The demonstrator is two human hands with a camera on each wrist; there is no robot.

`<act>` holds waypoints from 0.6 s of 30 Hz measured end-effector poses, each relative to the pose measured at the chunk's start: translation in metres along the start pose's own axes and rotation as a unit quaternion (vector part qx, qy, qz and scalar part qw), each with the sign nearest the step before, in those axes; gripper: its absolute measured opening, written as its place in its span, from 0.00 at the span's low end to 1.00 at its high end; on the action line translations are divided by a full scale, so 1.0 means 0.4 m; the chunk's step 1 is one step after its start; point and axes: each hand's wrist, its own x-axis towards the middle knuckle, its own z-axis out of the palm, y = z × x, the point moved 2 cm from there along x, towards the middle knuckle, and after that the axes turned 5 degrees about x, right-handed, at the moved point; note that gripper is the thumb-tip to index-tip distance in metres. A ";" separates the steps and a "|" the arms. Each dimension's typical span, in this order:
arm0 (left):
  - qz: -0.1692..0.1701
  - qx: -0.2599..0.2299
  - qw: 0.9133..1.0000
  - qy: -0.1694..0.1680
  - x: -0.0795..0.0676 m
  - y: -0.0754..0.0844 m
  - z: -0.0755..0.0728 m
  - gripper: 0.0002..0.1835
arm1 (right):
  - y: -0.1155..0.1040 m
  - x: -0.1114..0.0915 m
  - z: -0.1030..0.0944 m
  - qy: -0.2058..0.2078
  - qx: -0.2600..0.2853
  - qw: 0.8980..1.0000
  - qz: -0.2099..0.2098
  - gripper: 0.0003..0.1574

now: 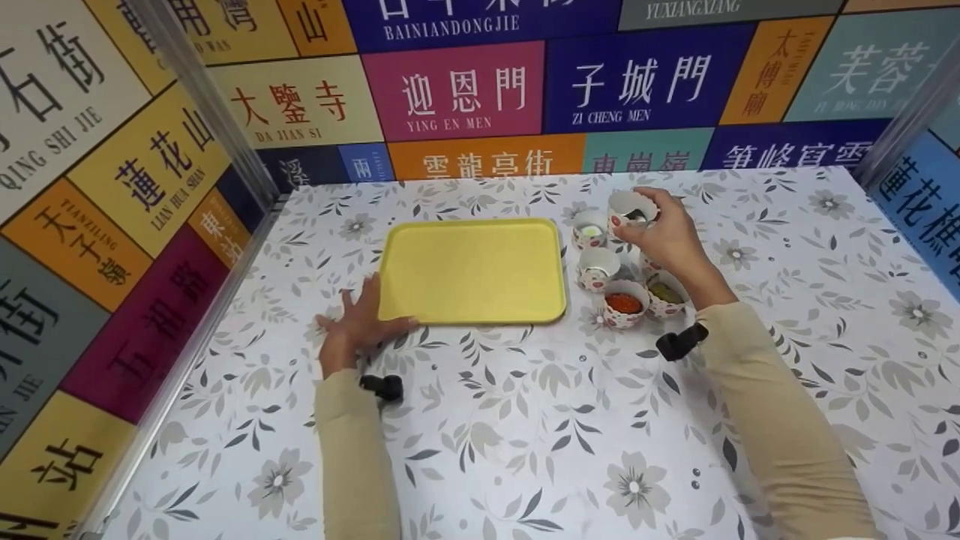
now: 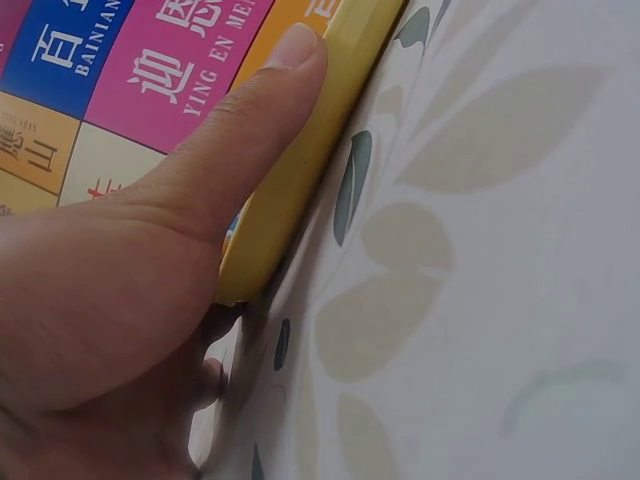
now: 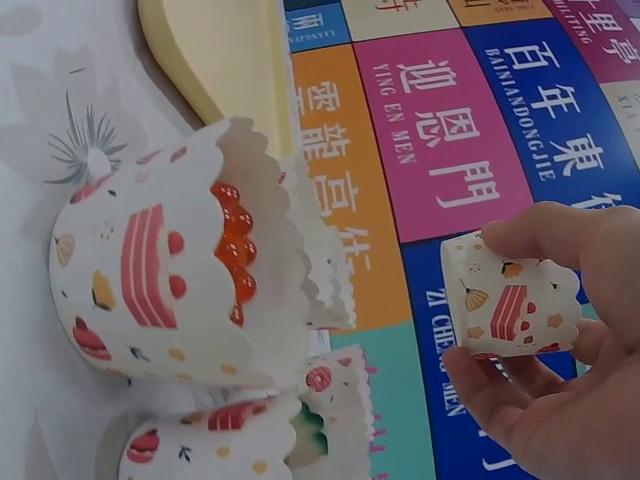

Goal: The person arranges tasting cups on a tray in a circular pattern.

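A yellow rectangular tray (image 1: 472, 270) lies flat on the patterned tabletop. At its near left corner is my left hand (image 1: 358, 322), fingers spread, with the thumb (image 2: 265, 110) straight along the tray's side. My right hand (image 1: 673, 234) grips a white paper baking cup (image 3: 512, 300) printed with cake slices, thumb and fingers on opposite sides. That cup is raised above the others, with something dark inside. Below it stand a cup of orange-red beads (image 1: 624, 306) and a cup with green contents (image 1: 666, 295). Another cup is mostly hidden behind the right hand.
Between the tray and the right hand stand two more paper cups, one with pale contents (image 1: 598, 271) and one with whitish-green contents (image 1: 589, 231). Colourful panels with printed characters (image 1: 465, 90) border the table (image 1: 495, 435) at the back and sides.
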 end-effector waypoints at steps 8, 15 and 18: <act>0.010 0.004 1.000 0.002 -0.002 0.000 -0.001 0.70 | -0.019 0.024 0.061 -0.006 0.006 1.000 0.020 0.51; 0.009 0.005 1.000 0.002 -0.002 0.002 -0.001 0.70 | -0.044 0.047 0.109 -0.017 0.002 1.000 0.018 0.54; 0.011 0.012 1.000 0.001 -0.003 0.001 0.001 0.69 | -0.057 0.056 0.127 -0.021 -0.007 1.000 0.021 0.55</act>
